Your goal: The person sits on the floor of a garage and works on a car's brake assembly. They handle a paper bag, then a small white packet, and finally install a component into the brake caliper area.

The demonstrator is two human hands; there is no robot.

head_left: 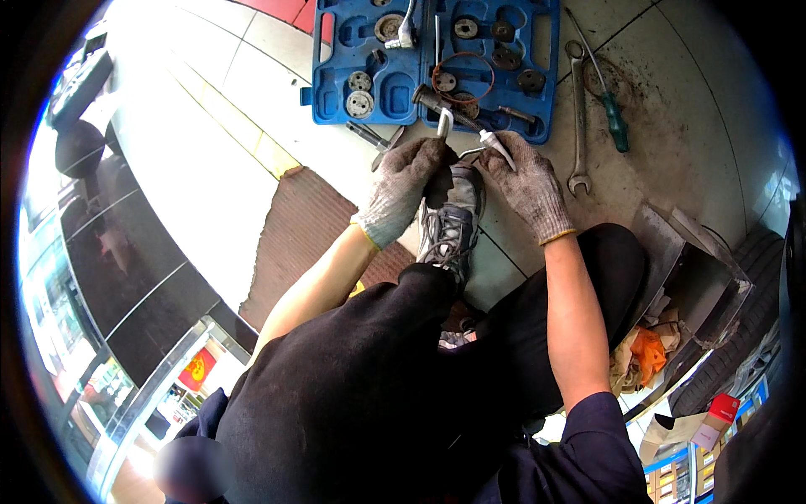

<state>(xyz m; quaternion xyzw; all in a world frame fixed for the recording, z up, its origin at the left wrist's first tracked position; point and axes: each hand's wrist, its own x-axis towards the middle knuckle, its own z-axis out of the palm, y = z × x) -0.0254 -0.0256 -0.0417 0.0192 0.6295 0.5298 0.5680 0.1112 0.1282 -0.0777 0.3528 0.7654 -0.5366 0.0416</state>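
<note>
Both my hands wear grey, dirt-stained knit gloves. My left hand (405, 181) is closed above the toe of a grey laced shoe (449, 227). A white curved piece (445, 123) sticks up from its fingertips; its kind I cannot make out. To the right, my right hand (529, 181) is closed around a small white tube with a pointed tip (495, 147). A thin bent metal piece (472, 152) shows between the two hands. Just beyond them a threaded metal tool (432, 98) lies across the near edge of an open blue tool case (325, 111).
Round metal discs (360, 104), a ratchet (402, 35) and an orange-brown ring (463, 55) lie in the case. Right of it are a combination wrench (578, 118) and a green-handled screwdriver (614, 122). Brown ribbed cardboard (298, 231) covers floor at left; an open box (701, 286) stands right.
</note>
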